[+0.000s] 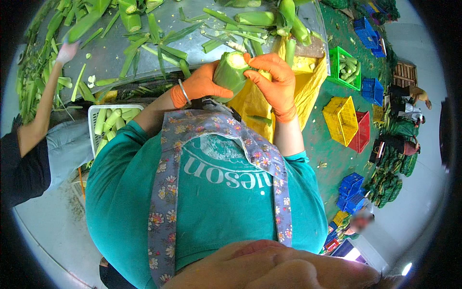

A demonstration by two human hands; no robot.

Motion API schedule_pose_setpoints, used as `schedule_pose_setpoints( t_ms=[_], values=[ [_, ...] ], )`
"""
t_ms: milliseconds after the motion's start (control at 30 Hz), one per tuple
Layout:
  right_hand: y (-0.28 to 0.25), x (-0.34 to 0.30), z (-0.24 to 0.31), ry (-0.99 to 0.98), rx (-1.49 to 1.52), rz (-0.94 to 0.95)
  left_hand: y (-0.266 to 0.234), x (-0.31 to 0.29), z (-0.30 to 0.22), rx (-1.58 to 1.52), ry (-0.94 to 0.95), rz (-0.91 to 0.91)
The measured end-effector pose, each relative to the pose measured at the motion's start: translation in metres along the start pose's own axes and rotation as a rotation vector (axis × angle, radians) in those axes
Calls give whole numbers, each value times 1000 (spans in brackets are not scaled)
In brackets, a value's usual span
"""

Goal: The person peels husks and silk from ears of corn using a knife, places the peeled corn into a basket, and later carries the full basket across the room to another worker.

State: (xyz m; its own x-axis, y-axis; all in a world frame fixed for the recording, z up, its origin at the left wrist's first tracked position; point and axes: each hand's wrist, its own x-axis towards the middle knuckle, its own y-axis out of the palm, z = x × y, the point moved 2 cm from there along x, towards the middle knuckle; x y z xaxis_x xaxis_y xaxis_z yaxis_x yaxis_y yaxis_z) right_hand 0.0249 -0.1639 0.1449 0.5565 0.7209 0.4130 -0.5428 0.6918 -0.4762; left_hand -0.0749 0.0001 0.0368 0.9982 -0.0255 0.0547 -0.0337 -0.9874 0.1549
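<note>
Both my hands wear orange gloves and are at a thick ear of corn point(229, 79) in its green husk, held upright above the table's near edge. Its pale cut end faces up. My left hand point(202, 83) is closed round the ear's left side. On the other side, my right hand point(276, 79) pinches the husk's rim by the cut end with thumb and fingers. Behind the ear, a grey metal table point(190, 36) carries torn husk leaves and several green ears point(255, 18). A yellow sack point(308, 94) hangs open beside my right hand.
At left, a co-worker's gloved hand point(67, 52) reaches over the table. A white basket point(91, 115) of pale trimmed ears stands by my left elbow. Rightward on the green floor are a green crate point(333, 67) of ears, a yellow crate point(339, 120) and blue crates point(350, 192).
</note>
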Motion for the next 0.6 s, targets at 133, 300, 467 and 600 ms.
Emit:
schedule_pose_setpoints(
  t_ms=[133, 300, 467, 600],
  values=[
    [-1, -14, -10, 20, 166, -1, 6, -4, -1, -52, -23, 105],
    [8, -24, -2, -117, 11, -107, 6, -14, 17, -362, -77, 65],
    [14, -39, 16, -374, -265, 84, 13, -19, 25, -547, -68, 51],
    [16, -26, 7, -235, -73, -86, 11, -7, 33, -491, -100, 61]
  ],
)
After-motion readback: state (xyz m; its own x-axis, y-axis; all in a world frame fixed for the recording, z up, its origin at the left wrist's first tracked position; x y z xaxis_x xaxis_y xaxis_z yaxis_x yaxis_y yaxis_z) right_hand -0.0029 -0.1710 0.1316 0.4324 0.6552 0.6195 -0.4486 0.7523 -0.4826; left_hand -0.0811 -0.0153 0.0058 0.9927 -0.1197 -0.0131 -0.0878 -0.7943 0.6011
